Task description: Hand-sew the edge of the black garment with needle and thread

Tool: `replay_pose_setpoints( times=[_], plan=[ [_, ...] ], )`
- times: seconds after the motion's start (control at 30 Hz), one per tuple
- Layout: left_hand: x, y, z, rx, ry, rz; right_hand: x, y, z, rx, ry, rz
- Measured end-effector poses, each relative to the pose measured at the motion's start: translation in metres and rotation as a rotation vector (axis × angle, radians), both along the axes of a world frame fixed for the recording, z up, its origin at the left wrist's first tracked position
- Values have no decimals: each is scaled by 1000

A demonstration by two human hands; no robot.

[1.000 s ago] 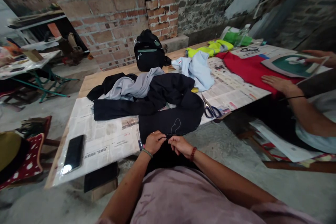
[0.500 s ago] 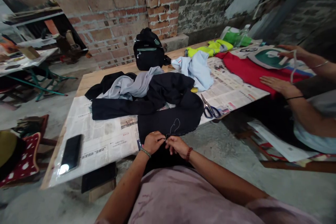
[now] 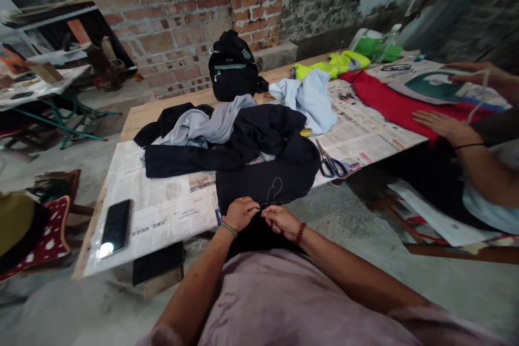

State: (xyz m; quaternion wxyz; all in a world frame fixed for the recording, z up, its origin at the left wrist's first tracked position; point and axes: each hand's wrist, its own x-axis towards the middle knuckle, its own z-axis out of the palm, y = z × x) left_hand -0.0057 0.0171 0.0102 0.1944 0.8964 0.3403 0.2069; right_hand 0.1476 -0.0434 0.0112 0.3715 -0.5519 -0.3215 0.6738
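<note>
The near end of a dark garment [image 3: 243, 186] hangs over the table's front edge toward me. At that edge, my left hand [image 3: 242, 213] pinches the fabric between thumb and fingers. Just to the right of it, my right hand [image 3: 283, 220] is closed in a pinch; whatever it holds is too small to make out. A loose loop of white thread [image 3: 274, 189] lies on the dark cloth above my fingers, and pale stitches run along the hem. Blue-handled scissors [image 3: 331, 165] rest on the newspaper beside the garment.
Newspaper [image 3: 162, 227] covers the table, with a phone [image 3: 115, 227] at its left. Behind the garment are a black backpack [image 3: 235, 73] and light blue cloth [image 3: 308, 98]. At right, another person's hand [image 3: 444, 124] presses red cloth [image 3: 385, 102] beside an iron [image 3: 432, 86].
The whole view has shifted slightly. My right fingertips have parted a little from my left ones, while my left hand keeps its pinch on the cloth edge.
</note>
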Motion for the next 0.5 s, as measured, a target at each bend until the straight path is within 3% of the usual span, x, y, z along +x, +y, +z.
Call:
replay_pose_setpoints(
  times=[0.3, 0.5],
  plan=[
    [-1, 5, -3, -118, -153, 75, 6, -29, -5, -35, -92, 86],
    [-1, 4, -2, -140, -141, 63, 28, -25, 14, 196, -362, 12]
  ],
)
